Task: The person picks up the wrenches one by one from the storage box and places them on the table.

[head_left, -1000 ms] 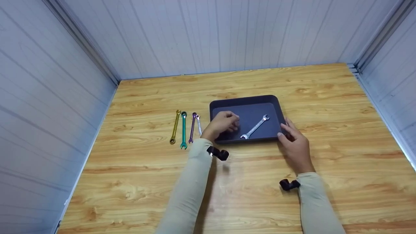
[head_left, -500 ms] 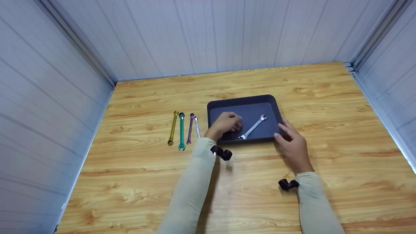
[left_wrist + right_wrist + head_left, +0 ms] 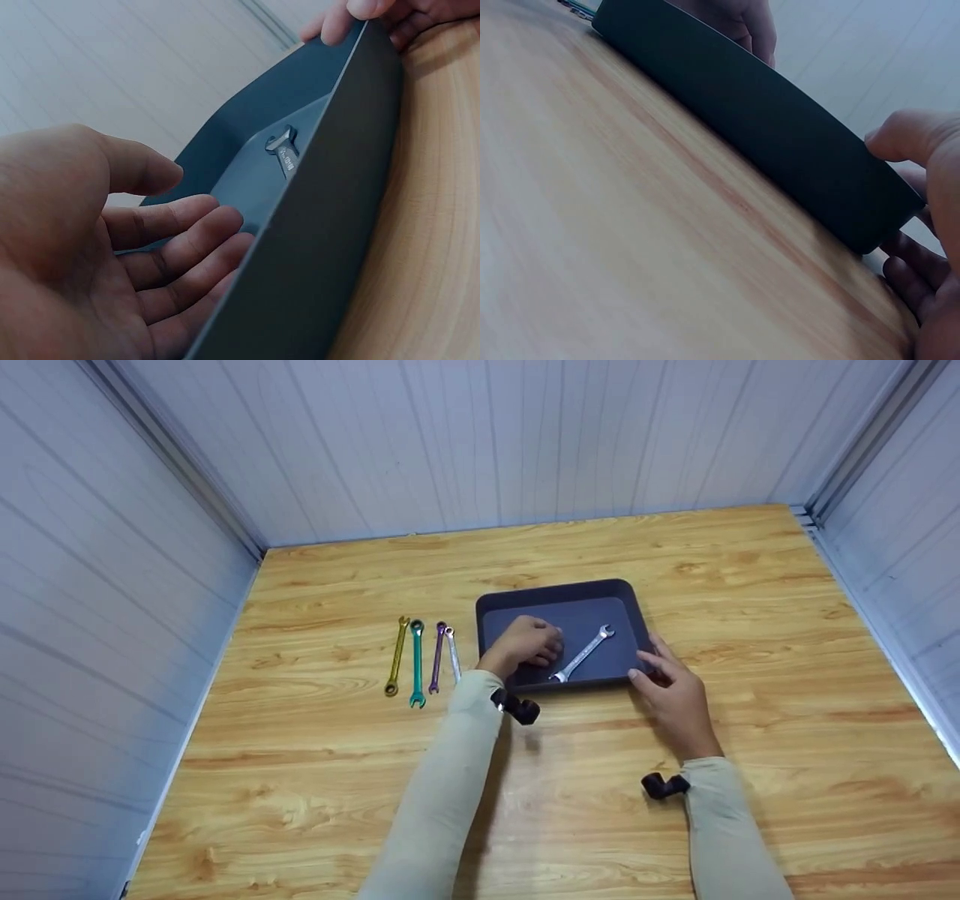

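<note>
A shallow dark tray (image 3: pixel 555 685) stands on the wooden table, and a silver open-end wrench (image 3: pixel 583 654) lies slantwise in its right half. My left hand (image 3: pixel 525 643) reaches over the tray's front wall, its fingers loosely bent beside the wrench. In the left wrist view no object shows between the thumb and fingers of that left hand (image 3: pixel 157 247), and the tray's wall hides part of the wrench (image 3: pixel 283 148). At the front right corner my right hand (image 3: pixel 675 697) grips the tray, with the thumb (image 3: pixel 900 135) on the rim and other fingers round the side.
Left of the tray, several wrenches lie roughly side by side: a gold one (image 3: pixel 397 656), a green one (image 3: pixel 418 664), a purple one (image 3: pixel 437 658) and a small silver one (image 3: pixel 453 654). Pale panel walls (image 3: pixel 450 442) enclose the table (image 3: pixel 300 780) at the back and sides.
My left hand has shifted slightly right inside the tray, closer to the silver wrench. My right hand keeps its hold on the corner. The head view has drifted a little.
</note>
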`<state>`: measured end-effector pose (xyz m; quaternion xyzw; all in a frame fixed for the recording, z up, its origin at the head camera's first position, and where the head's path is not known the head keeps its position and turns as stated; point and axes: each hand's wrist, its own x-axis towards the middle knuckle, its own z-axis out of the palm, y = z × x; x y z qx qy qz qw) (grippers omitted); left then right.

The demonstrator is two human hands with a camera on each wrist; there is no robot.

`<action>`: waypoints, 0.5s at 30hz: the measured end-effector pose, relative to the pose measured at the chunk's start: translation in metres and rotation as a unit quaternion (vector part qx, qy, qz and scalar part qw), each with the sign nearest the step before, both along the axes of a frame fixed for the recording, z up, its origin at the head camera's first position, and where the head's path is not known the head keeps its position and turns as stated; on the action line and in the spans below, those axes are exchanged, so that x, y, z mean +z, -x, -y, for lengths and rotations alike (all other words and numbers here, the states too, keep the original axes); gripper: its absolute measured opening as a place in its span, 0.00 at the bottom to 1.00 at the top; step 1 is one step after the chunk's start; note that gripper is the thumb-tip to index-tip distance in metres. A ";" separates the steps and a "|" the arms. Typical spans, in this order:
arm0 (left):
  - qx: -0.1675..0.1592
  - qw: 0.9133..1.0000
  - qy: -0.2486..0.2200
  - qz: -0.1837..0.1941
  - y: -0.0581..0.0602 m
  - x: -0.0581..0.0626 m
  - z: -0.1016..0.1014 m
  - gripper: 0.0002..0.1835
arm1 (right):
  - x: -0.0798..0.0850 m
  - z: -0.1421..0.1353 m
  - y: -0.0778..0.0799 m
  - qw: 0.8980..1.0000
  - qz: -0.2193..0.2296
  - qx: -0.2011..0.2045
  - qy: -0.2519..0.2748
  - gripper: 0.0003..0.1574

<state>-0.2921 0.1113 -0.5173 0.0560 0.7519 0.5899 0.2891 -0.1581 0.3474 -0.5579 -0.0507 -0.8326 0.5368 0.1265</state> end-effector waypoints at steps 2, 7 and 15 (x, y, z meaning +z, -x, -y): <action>-0.001 1.000 0.006 0.005 0.001 0.001 -0.001 0.14 | 0.000 0.001 0.000 1.000 -0.003 0.000 0.001 0.28; -0.013 1.000 0.024 0.011 0.004 0.005 -0.006 0.14 | -0.001 0.001 0.000 1.000 -0.005 -0.001 0.005 0.27; -0.032 0.998 0.040 0.020 0.005 0.009 -0.019 0.09 | 0.000 -0.001 0.000 1.000 0.004 -0.001 0.000 0.27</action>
